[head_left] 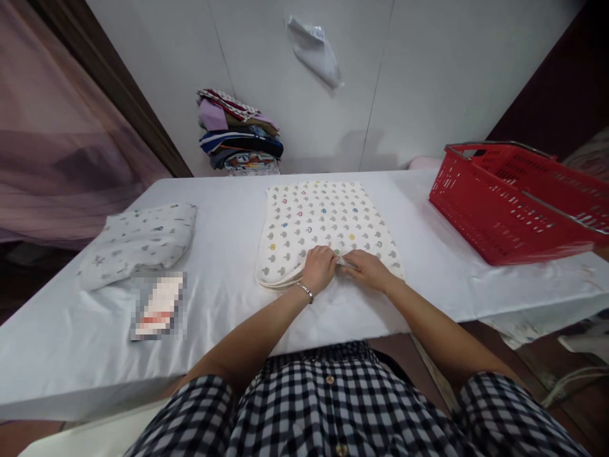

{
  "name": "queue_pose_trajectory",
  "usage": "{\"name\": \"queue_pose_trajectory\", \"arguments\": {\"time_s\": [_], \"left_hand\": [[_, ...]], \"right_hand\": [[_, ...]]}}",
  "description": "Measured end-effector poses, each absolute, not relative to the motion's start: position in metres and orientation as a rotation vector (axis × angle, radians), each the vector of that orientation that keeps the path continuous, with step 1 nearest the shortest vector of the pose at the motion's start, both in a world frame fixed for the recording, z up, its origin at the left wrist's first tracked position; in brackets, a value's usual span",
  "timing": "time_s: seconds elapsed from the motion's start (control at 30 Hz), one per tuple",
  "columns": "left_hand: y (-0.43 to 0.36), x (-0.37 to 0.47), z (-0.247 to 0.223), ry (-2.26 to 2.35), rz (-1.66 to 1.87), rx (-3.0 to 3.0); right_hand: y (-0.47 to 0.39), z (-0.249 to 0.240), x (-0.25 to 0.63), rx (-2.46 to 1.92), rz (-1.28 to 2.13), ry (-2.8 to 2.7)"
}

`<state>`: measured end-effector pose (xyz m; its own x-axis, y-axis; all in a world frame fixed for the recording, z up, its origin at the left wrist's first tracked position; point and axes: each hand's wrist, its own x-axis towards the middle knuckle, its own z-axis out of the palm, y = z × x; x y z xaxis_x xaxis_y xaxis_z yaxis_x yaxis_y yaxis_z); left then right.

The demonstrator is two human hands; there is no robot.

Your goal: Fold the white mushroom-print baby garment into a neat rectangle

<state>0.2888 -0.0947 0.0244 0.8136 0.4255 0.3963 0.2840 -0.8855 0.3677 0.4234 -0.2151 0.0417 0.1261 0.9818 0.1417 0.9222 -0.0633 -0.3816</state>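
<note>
The cloth (323,219) is lying mostly beyond the left hand (318,269) and right hand (365,270), both nearly closed, pinching its near edge.

So on my feed I've got a white-draped table (223,260): patterned cream cloth (328,212) folded flat mid-table, another printed white cloth (143,238) bunched over on the left, some pixelated-out item (159,304) just beside that, and a red basket (499,219) at the right end.

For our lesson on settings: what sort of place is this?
Perhaps a cloth-handling corner in a home or shop: a white-draped table, patterned cloth lying on it, and folded textiles stacked beyond it.
</note>
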Motion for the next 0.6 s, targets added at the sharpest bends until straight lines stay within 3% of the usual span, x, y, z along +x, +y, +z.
{"name": "queue_pose_trajectory", "arguments": {"time_s": [0.17, 0.37, 0.6], "left_hand": [[-0.091, 0.288, 0.028, 0.491, 0.719, 2.733], [-0.1, 0.269, 0.021, 0.076, 0.694, 3.023], [-0.1, 0.27, -0.003, 0.208, 0.533, 3.128]], "right_hand": [[-0.211, 0.038, 0.428, -2.095, 0.203, -1.735], [-0.206, 0.046, 0.435, -2.093, 0.225, -1.65], [-0.203, 0.049, 0.435, -2.032, 0.09, -1.718]]}}
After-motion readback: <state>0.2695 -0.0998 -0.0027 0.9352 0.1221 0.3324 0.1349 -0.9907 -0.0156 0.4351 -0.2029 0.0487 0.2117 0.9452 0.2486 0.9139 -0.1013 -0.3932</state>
